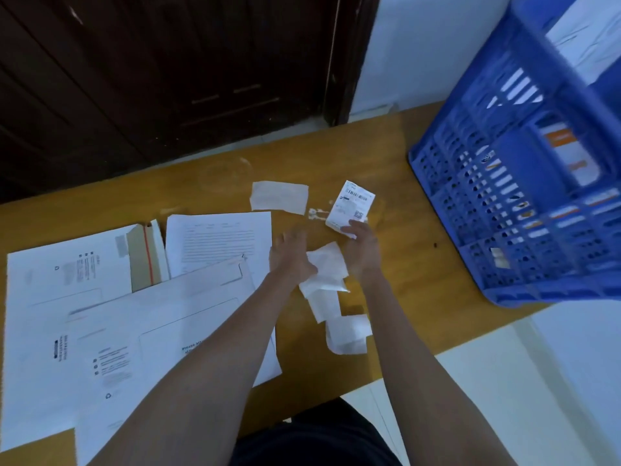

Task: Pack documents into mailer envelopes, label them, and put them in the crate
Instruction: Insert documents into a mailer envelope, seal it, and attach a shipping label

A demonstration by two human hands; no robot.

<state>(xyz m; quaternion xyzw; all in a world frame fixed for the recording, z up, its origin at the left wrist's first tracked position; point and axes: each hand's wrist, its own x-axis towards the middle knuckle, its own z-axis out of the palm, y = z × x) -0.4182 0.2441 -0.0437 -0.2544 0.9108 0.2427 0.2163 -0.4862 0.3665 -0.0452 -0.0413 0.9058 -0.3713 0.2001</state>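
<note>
Your right hand [364, 247] pinches the lower edge of a printed shipping label [351, 208], which stands tilted above the wooden table [396, 270]. Your left hand [292, 255] has its fingers curled onto a crumpled strip of white backing paper [324, 274] that lies between both hands; whether it fully grips the strip cannot be told. More backing scraps [347, 332] lie just nearer you, and another blank piece [279, 196] lies beyond the left hand. Left of your hands, a printed document [218, 240] rests partly under a white mailer envelope [161, 331]; a second mailer [67, 264] with an open flap lies further left. The blue crate [524, 203] stands at the right table edge, with packed mailers visible inside.
</note>
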